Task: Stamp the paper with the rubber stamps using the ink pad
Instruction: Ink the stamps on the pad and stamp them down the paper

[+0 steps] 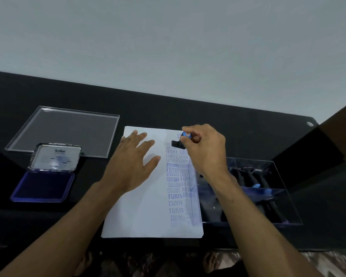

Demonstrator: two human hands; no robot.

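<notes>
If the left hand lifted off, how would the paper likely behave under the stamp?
The paper looks thin, probably floppy and light. On the smooth black table it may slide or lift with the stamp; the left hand rests flat on it, likely for that reason.

Left hand (pixel 135 162) flat and palm down, fingers (pixel 146 145) spread and straight, right hand (pixel 205 150) raised at the wrist, fingers curled in a pinch, both forearms bare

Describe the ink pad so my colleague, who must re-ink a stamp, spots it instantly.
On the black table, look left of the white paper. The ink pad lies in front of a clear flat lid. It alone is deep blue, its hinged silver lid open.
</notes>
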